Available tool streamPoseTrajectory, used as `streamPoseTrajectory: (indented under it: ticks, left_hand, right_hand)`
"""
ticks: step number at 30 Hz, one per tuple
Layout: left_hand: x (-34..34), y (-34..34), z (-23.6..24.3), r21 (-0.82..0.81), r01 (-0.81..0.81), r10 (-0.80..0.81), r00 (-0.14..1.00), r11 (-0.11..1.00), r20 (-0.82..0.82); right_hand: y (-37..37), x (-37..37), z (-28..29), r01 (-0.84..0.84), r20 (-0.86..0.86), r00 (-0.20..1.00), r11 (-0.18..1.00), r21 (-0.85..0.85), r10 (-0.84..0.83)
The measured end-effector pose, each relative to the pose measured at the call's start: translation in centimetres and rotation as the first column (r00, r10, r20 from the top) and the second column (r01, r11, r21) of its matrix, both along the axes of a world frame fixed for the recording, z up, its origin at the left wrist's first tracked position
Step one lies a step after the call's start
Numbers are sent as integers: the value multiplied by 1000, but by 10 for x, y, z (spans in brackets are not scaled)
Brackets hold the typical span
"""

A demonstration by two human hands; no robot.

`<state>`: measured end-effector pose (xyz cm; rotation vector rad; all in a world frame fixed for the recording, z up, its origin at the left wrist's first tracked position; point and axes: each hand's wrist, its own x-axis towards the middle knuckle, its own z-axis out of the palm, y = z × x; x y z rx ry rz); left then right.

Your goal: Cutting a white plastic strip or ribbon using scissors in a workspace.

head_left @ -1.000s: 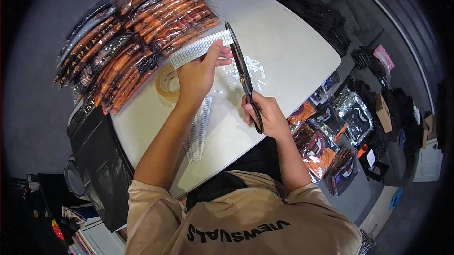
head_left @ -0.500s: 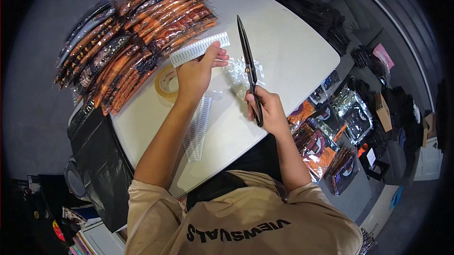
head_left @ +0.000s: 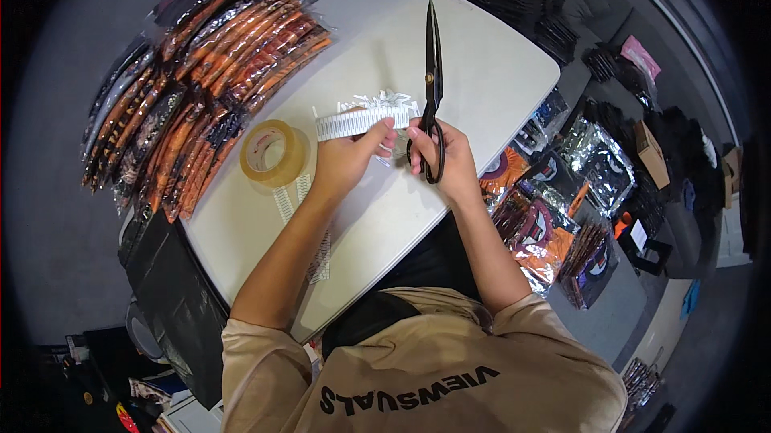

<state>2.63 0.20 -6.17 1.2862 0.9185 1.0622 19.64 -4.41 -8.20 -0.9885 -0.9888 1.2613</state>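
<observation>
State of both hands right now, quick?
Left hand: closed, holding a white strip.
Right hand: closed, holding black scissors by the handles.

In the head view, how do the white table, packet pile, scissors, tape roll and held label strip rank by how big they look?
1. White table
2. Packet pile
3. Scissors and tape roll: too close to call; the first looks longer, the second broader
4. Label strip

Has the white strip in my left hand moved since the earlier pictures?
Yes. Judged against the table, the white strip in your left hand has shifted rightward and closer to you.
</observation>
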Motion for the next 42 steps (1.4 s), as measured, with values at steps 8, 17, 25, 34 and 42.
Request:
streamPoseTrajectory:
  ticks: [8,17,25,34,42]
  left_hand:
    - [11,-7,-6,-45,-13,12,999,999,-36]
    - [-3,3,1,1,22,-22,999,1000,-43]
    - [-34,15,46,34,-255,247,958,966,145]
    - [-31,14,64,105,-368,330,905,924,270]
    - [-27,13,61,61,-335,308,913,940,267]
  right_hand:
    - [-1,4,-3,15,-1,1000,999,-40,-15]
    - [-4,2,1,5,54,999,1000,-20,-4]
    - [-21,-6,5,-203,397,908,968,144,131]
    - [-22,-8,4,-368,497,837,908,198,231]
    - [-23,-11,2,-405,479,832,897,179,280]
